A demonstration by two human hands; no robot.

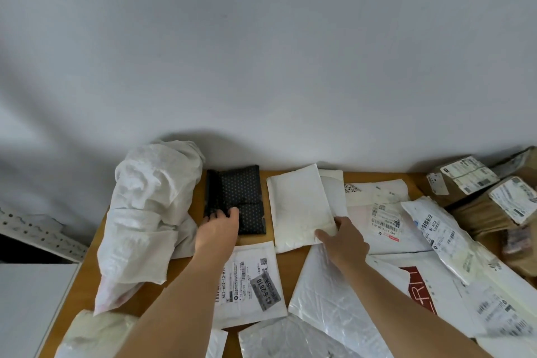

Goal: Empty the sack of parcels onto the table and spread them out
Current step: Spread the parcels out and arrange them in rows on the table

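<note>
White woven sack (145, 212) is slumping crumpled and apparently emptied at the table's (286, 270) left edge, so the tipping-out looks done and the spreading seems to be well along. Just right of it, the left hand (218, 227) is lying palm-down on the near corner of a black dotted parcel (235, 197), fingers lightly curled over it. Further right, the right hand (343, 241) is pinching the near corner of a white padded mailer (299, 209). Beyond, labelled poly bags (436, 229) and brown boxes (476, 197) are overlapping, so the right-hand parcels probably need separating.
</note>
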